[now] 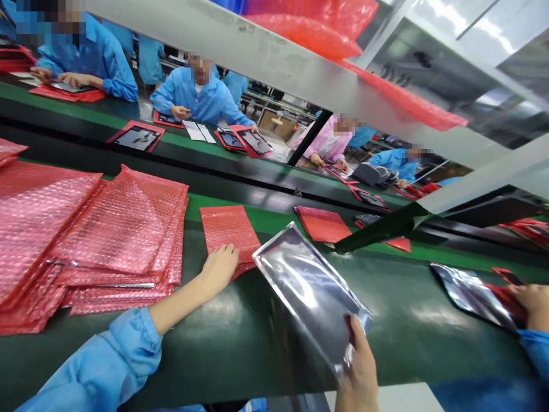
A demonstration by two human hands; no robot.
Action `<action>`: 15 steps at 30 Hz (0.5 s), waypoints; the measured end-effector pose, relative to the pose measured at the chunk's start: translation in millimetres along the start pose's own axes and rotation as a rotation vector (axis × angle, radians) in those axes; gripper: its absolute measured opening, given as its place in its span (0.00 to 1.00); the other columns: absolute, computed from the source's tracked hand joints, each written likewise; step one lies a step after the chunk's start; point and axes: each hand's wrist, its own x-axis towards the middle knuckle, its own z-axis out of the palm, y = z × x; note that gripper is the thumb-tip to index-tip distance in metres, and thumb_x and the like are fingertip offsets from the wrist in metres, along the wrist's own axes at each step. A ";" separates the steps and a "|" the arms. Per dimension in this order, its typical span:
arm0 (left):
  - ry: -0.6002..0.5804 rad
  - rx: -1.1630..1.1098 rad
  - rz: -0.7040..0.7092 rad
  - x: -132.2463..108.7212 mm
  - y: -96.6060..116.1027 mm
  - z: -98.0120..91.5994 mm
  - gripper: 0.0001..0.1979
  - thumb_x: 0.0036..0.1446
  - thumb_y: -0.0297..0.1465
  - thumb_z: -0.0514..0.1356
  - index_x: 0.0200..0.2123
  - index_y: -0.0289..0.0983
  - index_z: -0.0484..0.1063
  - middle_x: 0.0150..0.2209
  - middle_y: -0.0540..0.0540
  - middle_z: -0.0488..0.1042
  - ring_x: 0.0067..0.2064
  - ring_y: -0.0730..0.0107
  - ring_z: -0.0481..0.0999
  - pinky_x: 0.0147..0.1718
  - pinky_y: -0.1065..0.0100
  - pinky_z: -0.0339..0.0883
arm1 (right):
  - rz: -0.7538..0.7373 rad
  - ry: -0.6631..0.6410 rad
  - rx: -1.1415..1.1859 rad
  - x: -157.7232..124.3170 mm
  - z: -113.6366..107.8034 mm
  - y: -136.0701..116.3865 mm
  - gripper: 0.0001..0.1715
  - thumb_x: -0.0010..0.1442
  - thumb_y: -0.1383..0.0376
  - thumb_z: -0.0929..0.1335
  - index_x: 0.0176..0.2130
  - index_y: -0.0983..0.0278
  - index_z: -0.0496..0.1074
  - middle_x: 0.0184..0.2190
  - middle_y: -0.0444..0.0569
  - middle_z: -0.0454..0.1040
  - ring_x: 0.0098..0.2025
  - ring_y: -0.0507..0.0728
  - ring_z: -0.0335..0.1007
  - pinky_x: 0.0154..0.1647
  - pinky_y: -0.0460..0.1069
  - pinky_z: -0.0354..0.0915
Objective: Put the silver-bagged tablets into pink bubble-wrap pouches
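A shiny silver anti-static bag [306, 286] is held up at a tilt by my right hand [359, 366], which grips its near lower corner with the thumb on top. The bag looks flat, and I cannot make out what is inside. Just left of it, my left hand [221, 268] has its bent fingers closed over the near left edge of a red bubble-wrap bag [229, 226] on the green work surface. The undersides of those fingers are hidden.
Piles of red bubble bags [124, 223] lie to my left. Beyond them is another red bag [323, 223] beside a slanted dark post [381, 229]. A co-worker's hand [534, 303] is at right near a silver bag [472, 292]. Several people sit across the conveyor belt [266, 197].
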 end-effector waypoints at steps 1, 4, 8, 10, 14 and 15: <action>-0.006 -0.011 0.001 0.7 -1.9 0.8 0.11 0.74 0.28 0.55 0.50 0.34 0.77 0.48 0.35 0.77 0.52 0.53 0.79 0.52 0.57 0.75 | 0.073 0.082 -0.008 -19.4 -8.9 -1.7 0.22 0.54 0.46 0.80 0.44 0.53 0.84 0.41 0.43 0.87 0.42 0.62 0.86 0.39 0.53 0.83; -0.025 -0.031 0.019 0.0 -2.7 0.3 0.14 0.76 0.30 0.51 0.51 0.34 0.76 0.47 0.37 0.76 0.46 0.56 0.82 0.47 0.60 0.76 | 0.274 0.190 -0.055 -68.8 -15.8 -14.0 0.25 0.51 0.43 0.81 0.43 0.55 0.86 0.45 0.49 0.87 0.46 0.70 0.86 0.40 0.60 0.84; -0.005 0.024 0.042 -4.9 4.6 -8.7 0.17 0.78 0.32 0.47 0.52 0.36 0.75 0.48 0.39 0.76 0.40 0.59 0.84 0.38 0.62 0.77 | 0.233 0.139 -0.188 -92.9 -9.3 -31.2 0.22 0.44 0.45 0.83 0.35 0.54 0.86 0.44 0.50 0.88 0.49 0.72 0.85 0.40 0.58 0.83; 0.023 0.058 0.063 -8.0 9.9 -14.7 0.16 0.78 0.30 0.48 0.52 0.37 0.75 0.49 0.39 0.76 0.41 0.58 0.84 0.36 0.64 0.76 | 0.182 0.094 -0.239 -93.8 -11.9 -36.4 0.22 0.42 0.46 0.84 0.34 0.54 0.85 0.43 0.50 0.87 0.50 0.71 0.84 0.41 0.57 0.83; -0.044 0.146 0.078 -12.8 21.4 -23.6 0.15 0.74 0.23 0.50 0.54 0.36 0.74 0.51 0.38 0.76 0.40 0.57 0.85 0.34 0.63 0.77 | 0.188 0.081 -0.275 -95.9 -23.8 -44.6 0.24 0.46 0.42 0.82 0.37 0.53 0.86 0.40 0.52 0.87 0.48 0.71 0.84 0.43 0.59 0.82; -0.085 0.167 0.078 -13.6 24.3 -25.0 0.16 0.72 0.21 0.51 0.55 0.36 0.74 0.52 0.38 0.76 0.38 0.57 0.85 0.33 0.63 0.76 | 0.201 0.096 -0.281 -96.8 -25.1 -47.1 0.24 0.47 0.42 0.81 0.38 0.53 0.87 0.39 0.52 0.87 0.48 0.71 0.84 0.43 0.59 0.82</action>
